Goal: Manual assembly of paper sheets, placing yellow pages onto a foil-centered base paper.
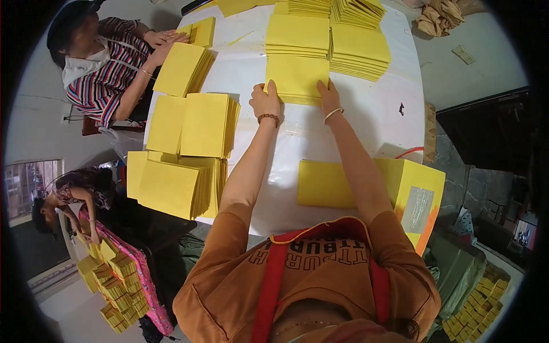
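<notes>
A stack of yellow paper sheets [297, 73] lies on the white-covered table [320, 134] in front of me. My left hand [265, 100] grips its near left corner, thumb on top and fingers curled at the edge. On the near right corner my right hand [329, 97] closes the same way. Directly beyond this stack sits another yellow paper stack [297, 34]. A thick fanned pile [359, 51] is beside it on the right. Under my right forearm, a flat yellow stack [325, 184] lies near the table's front edge.
Several yellow stacks [207, 124] line the left side. A co-worker [108, 68] at the far left handles a yellow pile. A yellow-and-orange box [417, 200] stands at the near right. Another person [80, 197] bends over bundles lower left. More yellow bundles [477, 300] are on the lower right floor.
</notes>
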The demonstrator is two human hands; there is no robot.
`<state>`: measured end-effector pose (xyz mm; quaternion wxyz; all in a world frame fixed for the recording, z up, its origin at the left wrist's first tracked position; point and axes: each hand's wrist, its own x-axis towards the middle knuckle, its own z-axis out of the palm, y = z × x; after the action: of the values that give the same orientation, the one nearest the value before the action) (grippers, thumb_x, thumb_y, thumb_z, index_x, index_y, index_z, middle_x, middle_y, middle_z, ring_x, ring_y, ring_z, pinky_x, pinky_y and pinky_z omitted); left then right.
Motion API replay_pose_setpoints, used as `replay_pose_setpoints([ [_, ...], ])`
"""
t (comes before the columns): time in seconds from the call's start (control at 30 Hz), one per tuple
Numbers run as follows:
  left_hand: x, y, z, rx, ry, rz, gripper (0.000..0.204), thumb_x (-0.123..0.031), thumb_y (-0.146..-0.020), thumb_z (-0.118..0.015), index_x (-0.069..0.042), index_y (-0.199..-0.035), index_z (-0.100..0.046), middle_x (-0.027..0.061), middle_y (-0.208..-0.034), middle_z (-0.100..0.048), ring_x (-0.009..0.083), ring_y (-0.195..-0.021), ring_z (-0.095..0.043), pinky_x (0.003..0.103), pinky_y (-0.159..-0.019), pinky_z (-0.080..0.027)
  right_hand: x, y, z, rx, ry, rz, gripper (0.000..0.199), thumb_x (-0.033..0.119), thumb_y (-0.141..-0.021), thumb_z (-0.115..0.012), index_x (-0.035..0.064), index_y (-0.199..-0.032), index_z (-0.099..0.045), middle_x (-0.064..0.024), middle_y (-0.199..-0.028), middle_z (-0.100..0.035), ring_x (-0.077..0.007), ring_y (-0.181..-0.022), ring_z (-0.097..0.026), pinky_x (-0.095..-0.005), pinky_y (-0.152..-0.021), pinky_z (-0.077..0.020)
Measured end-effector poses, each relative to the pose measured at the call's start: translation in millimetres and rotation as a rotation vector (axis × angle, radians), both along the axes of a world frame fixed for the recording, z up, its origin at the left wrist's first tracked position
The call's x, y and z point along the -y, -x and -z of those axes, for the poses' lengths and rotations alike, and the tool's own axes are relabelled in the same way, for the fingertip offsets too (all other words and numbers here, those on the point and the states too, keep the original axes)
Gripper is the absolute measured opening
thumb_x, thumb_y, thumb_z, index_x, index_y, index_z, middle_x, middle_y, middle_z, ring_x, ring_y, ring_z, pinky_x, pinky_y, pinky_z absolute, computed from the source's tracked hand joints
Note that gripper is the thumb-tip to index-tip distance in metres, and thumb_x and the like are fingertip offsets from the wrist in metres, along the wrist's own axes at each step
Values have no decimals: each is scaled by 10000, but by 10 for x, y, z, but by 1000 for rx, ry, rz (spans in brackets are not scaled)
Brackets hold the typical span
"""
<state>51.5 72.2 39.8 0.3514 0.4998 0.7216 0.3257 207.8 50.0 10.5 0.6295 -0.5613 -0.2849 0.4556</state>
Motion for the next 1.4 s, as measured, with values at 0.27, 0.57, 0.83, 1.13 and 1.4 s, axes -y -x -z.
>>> replay_pose_setpoints([
  [0.27, 34, -103, -97, -94, -180, -5, 477, -395, -843, -484, -39, -1160, -504, 185, -1237, -455, 353, -1159, -358, 486, -937, -288, -67, -202, 120, 147, 80, -50, 429, 268, -872, -545, 25, -1222, -495, -64, -1058, -595, -142, -916, -538, -278, -786, -426],
  [0.57, 58, -212, -7, -679, -744, 586, 336, -322, -838, -513, -161, -1128, -561, 99, -1243, -465, 325, -1173, -359, 522, -958, -227, -47, -84, -27, 90, 107, -88, 393, 234, -866, -535, 8, -1186, -504, -122, -1052, -593, -211, -949, -543, -319, -833, -417],
  [0.83, 130, -177, 73, -746, -746, 541, 340, -316, -877, -456, -170, -1172, -538, 93, -1259, -456, 307, -1183, -357, 482, -973, -230, -45, 0, 54, 222, 179, 7, 540, 324, -855, -530, -29, -1250, -428, -203, -1217, -488, -265, -1090, -488, -342, -908, -385],
  [1.13, -22, -251, -120, -730, -746, 659, 368, -380, -877, -451, -151, -1154, -530, 103, -1252, -449, 316, -1180, -349, 548, -936, -233, 247, -755, -1706, -3, 230, -136, 431, 469, -827, -539, 159, -1126, -526, 17, -1071, -575, -99, -878, -529, -290, -752, -411],
  [1.4, 1046, -392, -427, 73, -701, 682, 319, -252, -916, -424, -23, -1095, -554, 159, -1108, -544, 320, -1062, -474, 391, -903, -357, 2113, -1659, -2474, 548, 57, -337, 504, 405, -895, -479, 117, -1305, -422, -34, -1182, -550, -131, -1083, -487, -302, -901, -363],
])
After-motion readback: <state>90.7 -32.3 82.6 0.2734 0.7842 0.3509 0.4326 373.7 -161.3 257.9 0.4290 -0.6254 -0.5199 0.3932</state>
